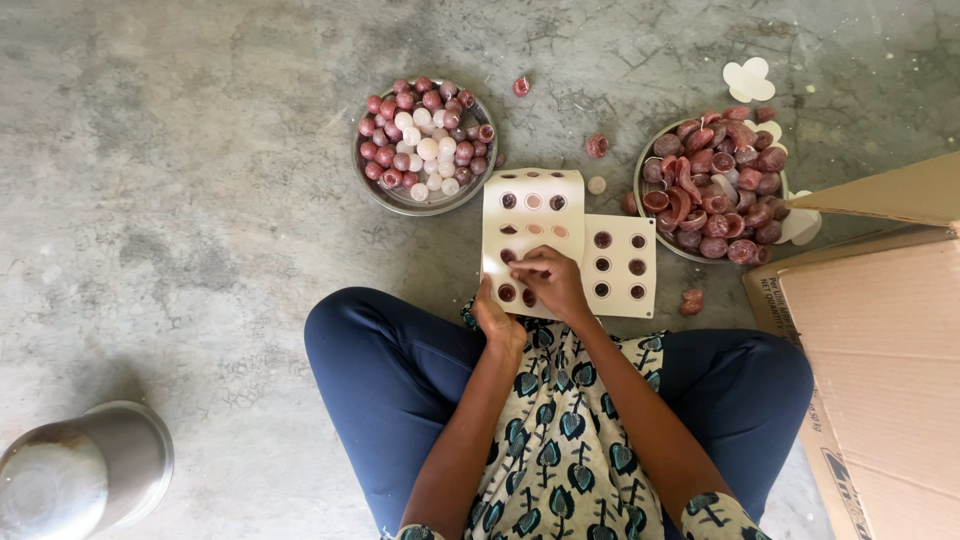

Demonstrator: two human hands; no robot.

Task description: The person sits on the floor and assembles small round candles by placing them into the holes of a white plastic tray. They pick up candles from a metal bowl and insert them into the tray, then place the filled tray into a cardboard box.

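I sit cross-legged on a concrete floor with a cream card with round holes (535, 215) in front of my knees; some holes hold dark red pieces. My left hand (497, 322) grips the card's near edge from below. My right hand (551, 279) rests on the card's lower part, fingertips pinched over a hole; whether it holds a piece is hidden. A second, smaller cream card (620, 266), its holes filled with dark red pieces, lies under the first card's right side.
A metal dish (385, 192) of round red and white balls sits far left of the cards. Another dish (643, 165) holds dark red cup-shaped shells at right. Cardboard box (880, 350) at right. Metal pot (80, 472) at lower left. Loose pieces (691, 300) lie about.
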